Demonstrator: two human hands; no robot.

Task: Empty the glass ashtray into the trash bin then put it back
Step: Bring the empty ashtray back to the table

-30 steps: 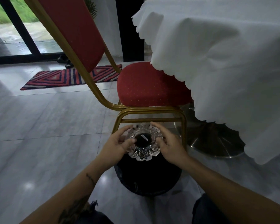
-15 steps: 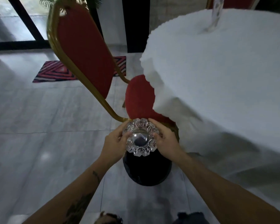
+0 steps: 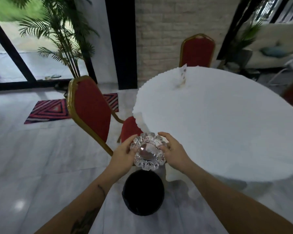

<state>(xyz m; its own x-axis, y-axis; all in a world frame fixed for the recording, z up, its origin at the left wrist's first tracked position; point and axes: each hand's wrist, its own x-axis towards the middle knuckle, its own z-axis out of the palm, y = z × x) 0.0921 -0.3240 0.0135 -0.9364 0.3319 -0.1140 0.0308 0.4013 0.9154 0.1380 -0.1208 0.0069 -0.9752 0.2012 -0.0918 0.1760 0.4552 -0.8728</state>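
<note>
Step in hand looks like the return: glass ashtray (image 3: 148,151) held upright in air w/ both hands, above & just beyond the trash bin (image 3: 143,192), near the table (image 3: 227,124) edge. Bowl looks clear, prob. already emptied. Left hand (image 3: 123,155) grip: fingers curled round left rim. Right hand (image 3: 174,153) grip: fingers closed on right rim. Next move calls for carrying it up & right over the scalloped cloth edge, setting it flat. Ashtray: thick cut glass, round, lobed rim, hard, slippery. Bin: round, black, open top. Cloth: white, smooth, draped. Floor (image 3: 41,157) glossy tile.
</note>
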